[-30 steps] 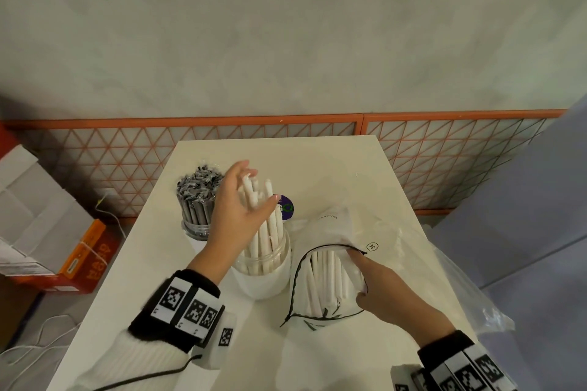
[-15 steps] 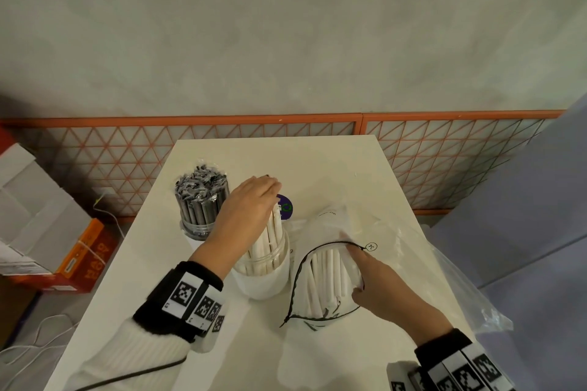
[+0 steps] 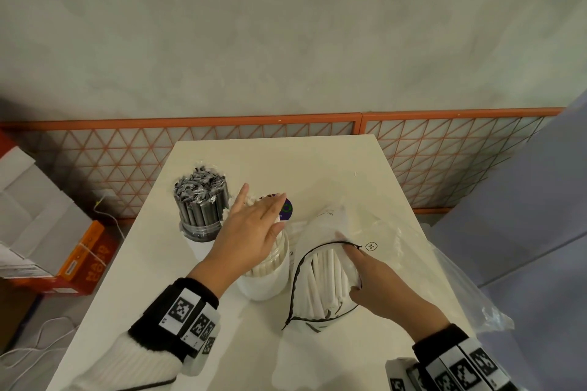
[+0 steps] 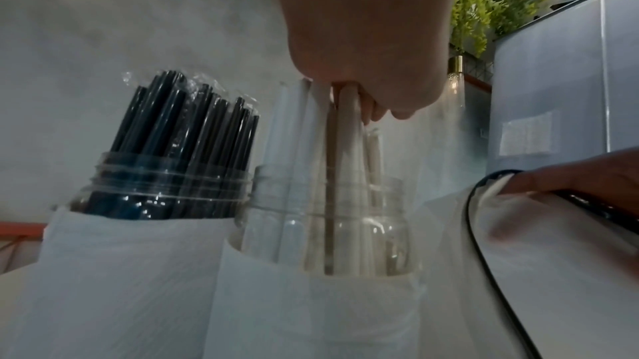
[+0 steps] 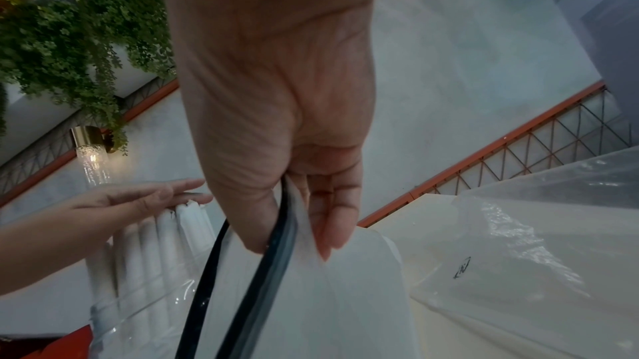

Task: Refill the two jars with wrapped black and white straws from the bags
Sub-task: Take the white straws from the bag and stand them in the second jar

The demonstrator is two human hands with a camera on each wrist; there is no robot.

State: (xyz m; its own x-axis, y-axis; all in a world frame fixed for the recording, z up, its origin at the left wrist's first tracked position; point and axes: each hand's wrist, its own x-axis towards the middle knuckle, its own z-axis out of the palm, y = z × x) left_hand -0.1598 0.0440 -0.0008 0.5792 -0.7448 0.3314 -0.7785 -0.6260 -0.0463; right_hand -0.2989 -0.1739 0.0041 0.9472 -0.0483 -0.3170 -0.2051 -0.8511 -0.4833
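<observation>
A clear jar of black wrapped straws stands at the table's back left, and beside it a jar of white wrapped straws. My left hand lies flat with straight fingers on the white straws' tops. To the right of that jar lies a bag of white straws with a black-rimmed mouth. My right hand pinches that black rim between thumb and fingers and holds the mouth wide. Both jars have white paper round their lower half.
A crumpled clear plastic bag spreads over the table's right side to its edge. A small purple round item lies behind the white jar. Cardboard boxes sit on the floor at left. An orange lattice fence runs behind the table.
My left hand, earlier raised with fingers spread round the white straws, has come down and flattened onto their tops. My right hand stays at the bag's mouth, shifted slightly.
</observation>
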